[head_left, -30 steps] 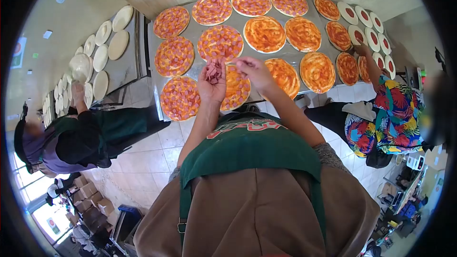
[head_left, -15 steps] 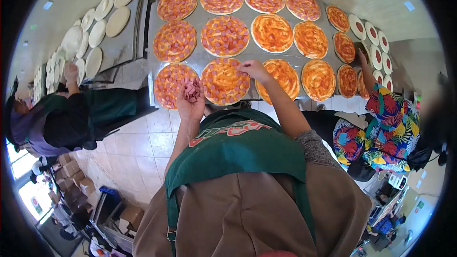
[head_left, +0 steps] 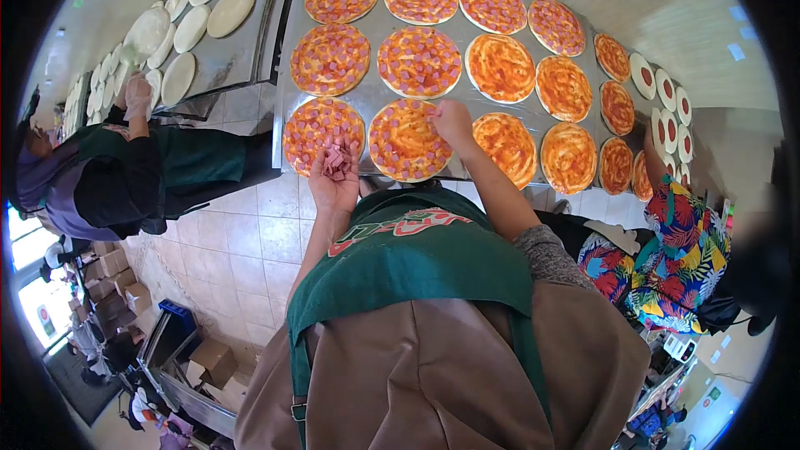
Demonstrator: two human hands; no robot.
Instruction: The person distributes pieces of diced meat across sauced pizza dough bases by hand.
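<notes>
Pink diced pieces (head_left: 337,160) sat heaped in an upturned left hand (head_left: 333,189).
The hands were apart: the left cupped loosely, the right hand (head_left: 454,125) pinched at a partly topped pizza's (head_left: 407,147) far edge — whether on a piece, I couldn't tell. That pizza lay in the table's (head_left: 287,117) near row; apron lettering (head_left: 400,229) (red and white) was too foreshortened to read.
</notes>
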